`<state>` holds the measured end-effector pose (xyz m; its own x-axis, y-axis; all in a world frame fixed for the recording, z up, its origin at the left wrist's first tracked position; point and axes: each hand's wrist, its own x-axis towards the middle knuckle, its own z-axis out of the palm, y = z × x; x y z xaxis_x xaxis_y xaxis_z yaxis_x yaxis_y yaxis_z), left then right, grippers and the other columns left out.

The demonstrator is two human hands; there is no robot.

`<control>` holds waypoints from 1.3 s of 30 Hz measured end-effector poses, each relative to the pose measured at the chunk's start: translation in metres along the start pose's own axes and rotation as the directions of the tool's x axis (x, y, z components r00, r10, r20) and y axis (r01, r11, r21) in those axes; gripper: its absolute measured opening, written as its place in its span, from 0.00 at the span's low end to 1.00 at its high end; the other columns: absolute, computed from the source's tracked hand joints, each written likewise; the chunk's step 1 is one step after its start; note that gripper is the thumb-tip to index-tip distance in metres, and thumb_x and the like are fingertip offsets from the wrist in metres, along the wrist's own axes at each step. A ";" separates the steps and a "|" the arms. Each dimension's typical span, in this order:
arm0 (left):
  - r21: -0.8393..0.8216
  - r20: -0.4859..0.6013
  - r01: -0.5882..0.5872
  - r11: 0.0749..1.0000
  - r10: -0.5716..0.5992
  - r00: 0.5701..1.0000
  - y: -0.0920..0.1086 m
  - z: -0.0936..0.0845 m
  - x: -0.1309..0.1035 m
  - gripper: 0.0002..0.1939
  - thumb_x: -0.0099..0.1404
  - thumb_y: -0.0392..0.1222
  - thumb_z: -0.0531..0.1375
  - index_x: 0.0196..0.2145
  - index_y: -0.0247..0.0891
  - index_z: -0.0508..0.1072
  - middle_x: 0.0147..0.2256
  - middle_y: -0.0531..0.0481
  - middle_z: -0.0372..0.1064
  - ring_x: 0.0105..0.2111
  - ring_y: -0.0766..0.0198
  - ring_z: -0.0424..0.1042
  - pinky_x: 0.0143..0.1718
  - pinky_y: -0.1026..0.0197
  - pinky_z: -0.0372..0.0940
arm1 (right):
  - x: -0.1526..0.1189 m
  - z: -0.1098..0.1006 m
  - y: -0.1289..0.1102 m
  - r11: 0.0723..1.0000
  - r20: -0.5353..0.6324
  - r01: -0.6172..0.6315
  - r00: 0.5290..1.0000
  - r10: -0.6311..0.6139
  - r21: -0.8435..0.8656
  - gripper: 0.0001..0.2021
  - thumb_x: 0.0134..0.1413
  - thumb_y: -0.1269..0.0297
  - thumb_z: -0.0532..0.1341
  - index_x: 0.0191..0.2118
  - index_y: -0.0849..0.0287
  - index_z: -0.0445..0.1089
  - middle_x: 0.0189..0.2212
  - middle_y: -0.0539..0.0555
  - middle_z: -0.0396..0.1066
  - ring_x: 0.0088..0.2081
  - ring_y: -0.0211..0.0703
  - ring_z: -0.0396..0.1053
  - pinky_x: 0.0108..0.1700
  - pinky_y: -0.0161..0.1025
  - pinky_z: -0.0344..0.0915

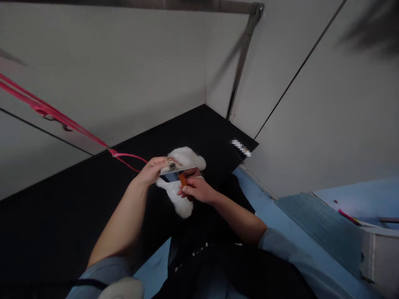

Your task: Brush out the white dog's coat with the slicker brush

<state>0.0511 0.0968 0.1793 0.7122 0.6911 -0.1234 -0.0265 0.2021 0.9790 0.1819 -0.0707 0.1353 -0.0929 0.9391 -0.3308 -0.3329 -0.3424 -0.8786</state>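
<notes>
the white animal point(184, 155), by its look a small dog or a model of one, lies near the middle of the frame on the black table point(193, 128). across it sits a flat, shiny plate point(171, 177), its left end at the left hand point(152, 170); those fingers reach forward beside a dark tuft point(172, 166), and i cannot tell whether they grip the plate or only press the fur. the right hand point(201, 190) has its fingers closed around an orange handle point(183, 179), just below the plate's edge. the step in hand looks like close handwork over the fur, the left seeming to steady and the right to guide; the next move calls for small, slow strokes and a steady left hand, as the plate hides much of the fur. a pink lead point(112, 153) runs in from the left edge toward the animal, and a metal bar point(124, 5) crosses the top.
</notes>
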 end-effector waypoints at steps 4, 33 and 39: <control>0.003 0.006 0.028 1.000 -0.028 1.000 -0.001 0.002 0.008 0.19 0.39 0.53 0.75 0.23 0.34 0.80 0.28 0.40 0.77 0.25 0.57 0.74 0.28 0.60 0.68 | -0.003 -0.004 0.035 0.968 -0.051 -0.235 0.969 0.240 0.089 0.11 0.53 0.61 0.68 0.32 0.62 0.68 0.25 0.52 0.75 0.23 0.35 0.71 0.24 0.30 0.62; 0.174 -0.122 0.159 0.972 -0.139 0.983 0.009 0.056 0.023 0.15 0.51 0.47 0.70 0.20 0.32 0.75 0.19 0.46 0.70 0.17 0.65 0.66 0.19 0.66 0.59 | -0.018 -0.008 0.059 0.915 0.184 -0.335 0.937 0.297 0.225 0.11 0.60 0.60 0.65 0.35 0.62 0.67 0.25 0.51 0.75 0.24 0.36 0.72 0.26 0.31 0.67; 0.191 -0.201 0.140 0.972 -0.101 0.974 0.023 0.081 0.035 0.12 0.54 0.41 0.65 0.18 0.34 0.72 0.16 0.49 0.65 0.14 0.68 0.60 0.16 0.67 0.54 | -0.017 -0.020 0.043 0.952 0.041 -0.225 0.974 0.221 0.206 0.09 0.60 0.64 0.65 0.34 0.62 0.66 0.24 0.50 0.75 0.24 0.34 0.72 0.27 0.28 0.65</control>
<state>0.1325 0.0696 0.2102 0.5555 0.7926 -0.2513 0.2074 0.1606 0.9650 0.1878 -0.1023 0.0964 -0.2026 0.8405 -0.5025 -0.4896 -0.5314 -0.6913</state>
